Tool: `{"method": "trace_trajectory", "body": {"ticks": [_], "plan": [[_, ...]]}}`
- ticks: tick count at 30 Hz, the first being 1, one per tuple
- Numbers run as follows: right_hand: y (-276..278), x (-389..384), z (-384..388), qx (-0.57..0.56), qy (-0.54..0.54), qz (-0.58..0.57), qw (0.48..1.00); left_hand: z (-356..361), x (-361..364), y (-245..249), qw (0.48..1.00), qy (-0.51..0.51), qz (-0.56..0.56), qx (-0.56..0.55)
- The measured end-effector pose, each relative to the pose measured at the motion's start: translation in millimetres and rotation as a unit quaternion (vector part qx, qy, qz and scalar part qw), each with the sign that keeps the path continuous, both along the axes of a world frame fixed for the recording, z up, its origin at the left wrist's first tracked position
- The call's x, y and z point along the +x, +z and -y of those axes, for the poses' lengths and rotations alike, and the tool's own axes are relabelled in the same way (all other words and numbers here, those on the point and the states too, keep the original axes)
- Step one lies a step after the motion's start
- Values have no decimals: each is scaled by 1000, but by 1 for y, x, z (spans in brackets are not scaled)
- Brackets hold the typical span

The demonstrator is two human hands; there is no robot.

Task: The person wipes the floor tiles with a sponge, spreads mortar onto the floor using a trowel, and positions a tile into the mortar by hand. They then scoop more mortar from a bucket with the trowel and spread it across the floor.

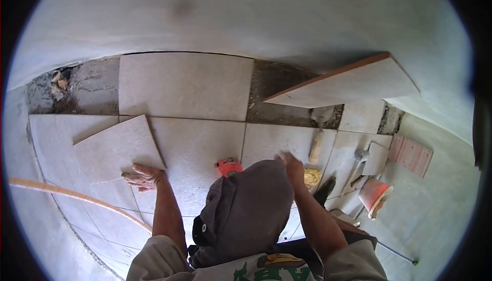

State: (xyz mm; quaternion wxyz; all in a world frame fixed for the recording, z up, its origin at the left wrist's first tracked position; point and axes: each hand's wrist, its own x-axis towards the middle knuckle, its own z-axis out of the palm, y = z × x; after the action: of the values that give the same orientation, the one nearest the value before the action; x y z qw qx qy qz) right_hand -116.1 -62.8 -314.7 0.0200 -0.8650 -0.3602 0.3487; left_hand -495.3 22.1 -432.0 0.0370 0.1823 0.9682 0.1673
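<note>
My left hand (143,178) lies with its fingers spread on the near edge of a loose beige tile (118,145), which sits at an angle over the laid floor tiles (197,140). Ahead of the grey cap, my right hand (291,167) is closed with its fingers curled in; I cannot tell what it holds, if anything. A red tool (228,166), likely a tape measure, rests on the floor between both hands, partly covered by the cap. To the right of my right hand are a yellow sponge (312,177) and a wooden-handled trowel (316,145).
A large tile (348,83) leans against the wall (230,19) at the right. Bare mortar (95,86) shows along the wall. A mallet (360,157), a red bucket (375,197) and tile pieces (410,154) stand right. A light-coloured hose (77,194) curves along the left.
</note>
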Motion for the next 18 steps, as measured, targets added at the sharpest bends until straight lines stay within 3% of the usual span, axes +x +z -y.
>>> {"method": "trace_trajectory", "body": {"ticks": [1, 3, 5, 6, 8, 10, 11, 12, 13, 15, 18], "plan": [[-10, -9, -28, 123, 3, -44, 991, -1, 2, 2, 1000, -2, 5, 8], [-29, -30, -90, 244, 41, -58, 967, 0, 0, -3, 1000, -3, 1, 13], [-50, -51, -139, 276, 50, -2, 960, -2, 3, 4, 1000, -2, 11, 10], [-74, -55, -155, 278, 57, -12, 959, -2, 4, 5, 1000, -2, 19, 3], [-131, -62, -173, 229, 91, 211, 946, -4, 7, 7, 1000, 2, 27, -1], [-140, -47, -190, 64, 232, 265, 934, -2, 6, 5, 999, 8, 28, -14], [-135, -39, -194, 126, 79, 159, 976, -4, 5, 6, 999, 11, 30, -20], [-124, -35, -197, 177, -77, 45, 980, -5, 5, 7, 999, 14, 32, -25], [-115, -36, -202, 182, -64, 37, 981, -8, 7, 13, 999, 15, 42, -30], [-94, -37, -209, 151, -232, -108, 955, -10, 8, 14, 999, 24, 44, -20], [-76, -40, -208, 138, -293, -193, 926, -9, 9, 17, 999, 26, 46, 2]]}}
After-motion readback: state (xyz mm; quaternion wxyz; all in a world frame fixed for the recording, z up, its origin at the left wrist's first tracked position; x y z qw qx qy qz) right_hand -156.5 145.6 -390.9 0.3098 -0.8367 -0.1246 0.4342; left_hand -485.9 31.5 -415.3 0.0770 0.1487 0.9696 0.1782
